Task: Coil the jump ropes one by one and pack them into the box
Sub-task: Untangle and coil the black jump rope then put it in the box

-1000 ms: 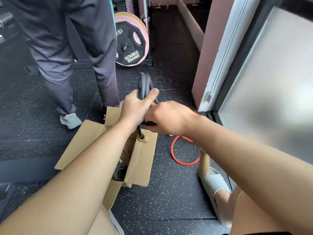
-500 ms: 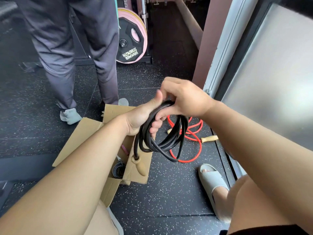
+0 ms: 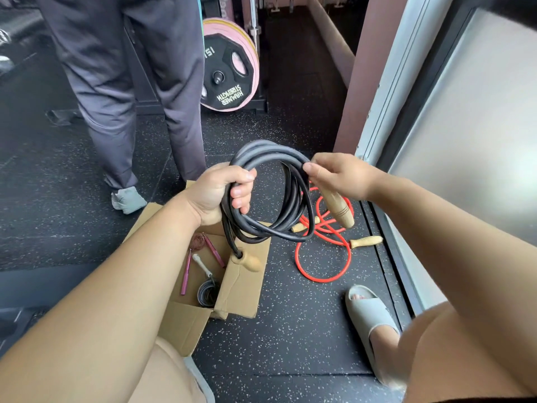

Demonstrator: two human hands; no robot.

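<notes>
A thick black jump rope [image 3: 270,170] is wound into a round coil in front of me. My left hand [image 3: 220,193] grips the coil's left side. One wooden handle [image 3: 247,261] hangs below that hand over the open cardboard box [image 3: 241,286]. My right hand [image 3: 340,175] pinches the coil's right side and holds the other wooden handle [image 3: 338,209], which points down. Inside the box lie a pink-handled rope [image 3: 200,251] and a grey coiled rope [image 3: 207,292]. A red rope [image 3: 322,257] with wooden handles lies loose on the floor to the right of the box.
A person in grey trousers [image 3: 122,91] stands just behind the box. Weight plates [image 3: 231,68] lean on a rack farther back. A wall and frosted panel [image 3: 465,126] close off the right side. My sandalled foot [image 3: 370,318] rests on the speckled black floor.
The black coil has been lifted and turned to face me as an open ring. My right hand moved from the top of the coil to its right side and now holds the second handle.
</notes>
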